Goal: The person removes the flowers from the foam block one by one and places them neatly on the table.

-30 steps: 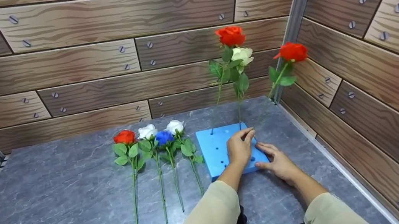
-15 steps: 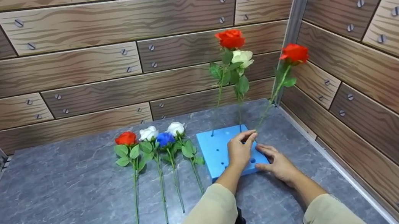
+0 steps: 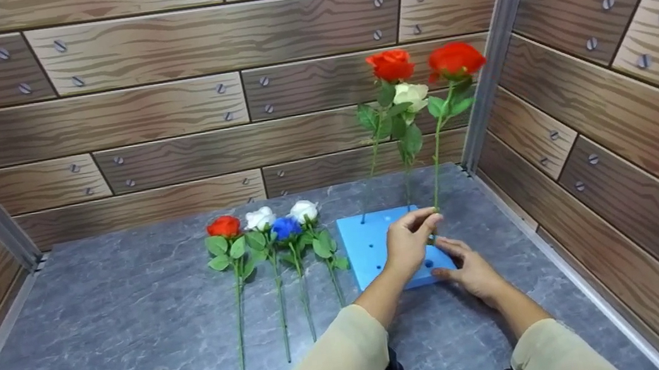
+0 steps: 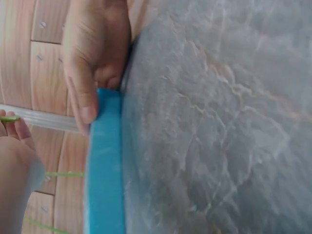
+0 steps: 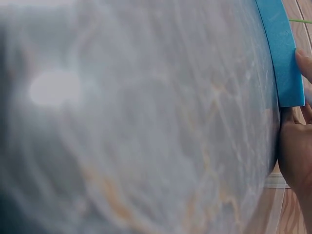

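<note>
My left hand (image 3: pixel 407 245) pinches the green stem of a red rose (image 3: pixel 456 60) between thumb and fingertips, over the right part of a blue block with holes (image 3: pixel 361 254). The rose stands nearly upright, leaning slightly right; its stem's lower end is mostly hidden, so I cannot tell whether it sits in a hole. My right hand (image 3: pixel 474 271) grips the block's near right corner, thumb on the near edge and fingers along the right side. In the left wrist view this thumb presses the block (image 4: pixel 105 165). Another red rose (image 3: pixel 391 66) and a cream rose (image 3: pixel 411 95) stand in the block's far side.
Left of the block, a red rose (image 3: pixel 223 227), a blue rose (image 3: pixel 285 228) and two white roses (image 3: pixel 260 218) lie side by side on the grey marbled table (image 3: pixel 131 325), stems towards me. Wood-patterned walls (image 3: pixel 167 111) border the table at the back and sides.
The held red rose has swung from a rightward tilt to nearly upright, its bloom moving left and up. My right hand keeps its grip on the block. The view has shifted slightly.
</note>
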{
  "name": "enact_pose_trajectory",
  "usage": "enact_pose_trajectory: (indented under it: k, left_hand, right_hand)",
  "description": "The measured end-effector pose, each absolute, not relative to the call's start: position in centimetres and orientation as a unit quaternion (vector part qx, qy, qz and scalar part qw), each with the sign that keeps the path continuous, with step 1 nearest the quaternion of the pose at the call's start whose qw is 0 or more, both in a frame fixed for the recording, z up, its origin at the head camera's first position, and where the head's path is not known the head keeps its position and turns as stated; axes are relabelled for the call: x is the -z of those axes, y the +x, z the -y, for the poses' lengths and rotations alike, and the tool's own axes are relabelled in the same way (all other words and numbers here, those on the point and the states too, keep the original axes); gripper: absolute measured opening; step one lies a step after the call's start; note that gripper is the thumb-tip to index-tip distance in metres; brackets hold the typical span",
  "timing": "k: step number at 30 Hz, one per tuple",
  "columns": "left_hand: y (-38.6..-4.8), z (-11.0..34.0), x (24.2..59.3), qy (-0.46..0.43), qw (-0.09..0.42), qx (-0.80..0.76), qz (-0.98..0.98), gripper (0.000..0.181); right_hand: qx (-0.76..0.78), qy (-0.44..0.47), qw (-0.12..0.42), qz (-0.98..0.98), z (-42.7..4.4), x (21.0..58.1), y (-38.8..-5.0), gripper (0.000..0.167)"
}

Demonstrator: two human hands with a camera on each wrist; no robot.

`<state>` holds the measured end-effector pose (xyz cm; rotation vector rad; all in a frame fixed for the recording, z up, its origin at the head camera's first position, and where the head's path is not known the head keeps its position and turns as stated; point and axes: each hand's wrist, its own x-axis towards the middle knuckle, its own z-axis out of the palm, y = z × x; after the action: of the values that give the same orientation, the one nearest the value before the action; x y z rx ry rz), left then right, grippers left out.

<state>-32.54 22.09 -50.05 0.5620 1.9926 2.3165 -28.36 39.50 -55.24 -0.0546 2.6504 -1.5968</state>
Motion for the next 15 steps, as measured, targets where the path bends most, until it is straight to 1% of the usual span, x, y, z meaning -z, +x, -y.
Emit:
enact_pose_trajectory:
  k: [5, 11, 15]
  left_hand:
    - [-31.9, -21.1, 49.4, 0.179, 0.037, -0.765, -0.617, 0.021]
    - [-31.7, -19.3, 49.1, 0.175, 0.05, -0.753, -0.633, 0.026]
    - [-31.4, -18.0, 49.1, 0.173, 0.055, -0.735, -0.653, 0.028]
  right_hand:
    - [0.505, -0.013, 0.029, -0.863, -39.7, 55.4, -28.4, 0.086]
    - [0.497, -0.017, 0.026, -0.867, -39.7, 55.3, -28.5, 0.085]
    - [0.501, -0.023, 0.034, -0.864, -39.6, 55.2, -28.7, 0.086]
